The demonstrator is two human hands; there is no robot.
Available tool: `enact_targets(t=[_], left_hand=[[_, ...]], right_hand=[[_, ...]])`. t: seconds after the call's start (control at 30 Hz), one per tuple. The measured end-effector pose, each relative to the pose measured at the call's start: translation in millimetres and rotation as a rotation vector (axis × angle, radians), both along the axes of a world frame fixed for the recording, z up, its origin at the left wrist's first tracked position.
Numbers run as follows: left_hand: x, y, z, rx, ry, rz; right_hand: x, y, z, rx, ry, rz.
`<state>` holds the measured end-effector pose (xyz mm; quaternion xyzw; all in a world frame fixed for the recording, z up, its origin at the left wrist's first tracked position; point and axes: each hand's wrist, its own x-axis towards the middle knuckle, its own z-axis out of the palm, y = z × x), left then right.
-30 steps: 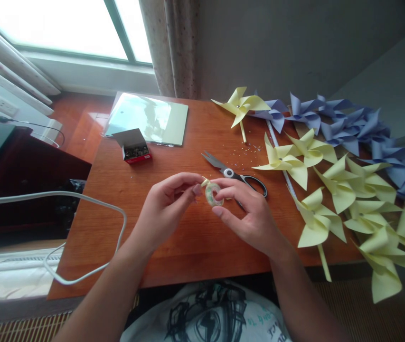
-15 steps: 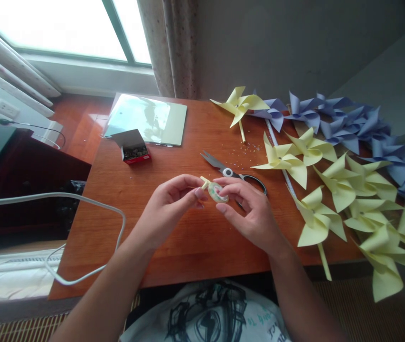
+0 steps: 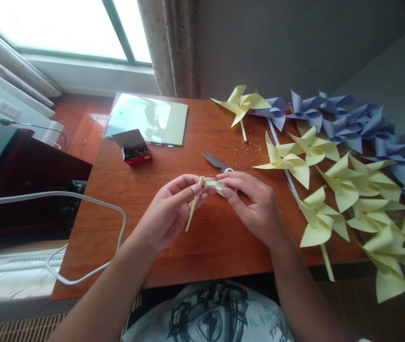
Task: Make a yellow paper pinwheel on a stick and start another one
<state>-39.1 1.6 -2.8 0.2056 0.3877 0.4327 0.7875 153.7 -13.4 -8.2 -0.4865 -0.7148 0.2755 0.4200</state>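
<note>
Both hands mid-table: left hand (image 3: pixel 168 209) pinching paper stick (image 3: pixel 194 205), right hand (image 3: pixel 255 204) pinching tape roll (image 3: pixel 215 184).

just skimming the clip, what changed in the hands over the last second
The tape roll in the right hand tipped from facing the camera to nearly edge-on. The pale yellow stick pinched by the left hand swung down, so its length now shows below the fingers. Scissors, pin box and pinwheels stayed put.
</note>
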Motion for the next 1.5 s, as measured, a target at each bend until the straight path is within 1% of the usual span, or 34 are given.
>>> enact_targets(t=[0.13,0.3,0.43,0.73,0.93,1.0,1.07,1.13,1.17,1.23,1.3,1.37,1.5], left_hand=[[2.2,-0.4,-1.2,-0.027,-0.026,0.033],[4.4,-1.5,-1.7,-0.037,0.002,0.064],[4.8,-1.9,-2.9,-0.012,0.022,0.079],[5.1,-4.5,-6.7,0.107,0.059,0.080],[5.6,-5.2,-4.8,0.117,0.099,0.085],[5.7,-5.1,-4.4,0.123,0.114,0.089],[5.8,-5.0,-4.6,0.135,0.120,0.093],[6.0,-5.0,-5.1,0.154,0.121,0.096],[6.1,-5.1,-5.3,0.162,0.122,0.098],[6.2,-5.4,-5.3,0.174,0.124,0.104],[6.2,-5.6,-4.7,0.174,0.120,0.102],[6.1,-5.6,-3.7,0.158,0.101,0.101],[5.5,-4.3,-3.3,0.094,0.022,0.100]], right_hand=[[0.0,3.3,0.9,0.026,-0.039,0.005],[-0.3,6.8,1.2,0.057,-0.094,-0.007],[-1.0,7.2,0.1,0.063,-0.105,-0.009],[-1.3,3.2,1.7,-0.001,-0.035,0.025],[2.7,2.2,5.5,-0.042,-0.061,0.024],[9.5,1.8,4.6,-0.056,-0.109,-0.014],[18.6,0.5,1.5,-0.056,-0.206,-0.106],[27.7,-2.4,-3.5,-0.018,-0.378,-0.236],[31.6,-4.4,-6.3,-0.017,-0.465,-0.273],[37.3,-8.8,-11.5,-0.055,-0.609,-0.284],[40.1,-11.9,-15.4,-0.118,-0.696,-0.251],[40.7,-11.8,-17.4,-0.166,-0.735,-0.239],[37.7,-3.6,-16.0,-0.232,-0.774,-0.274]])
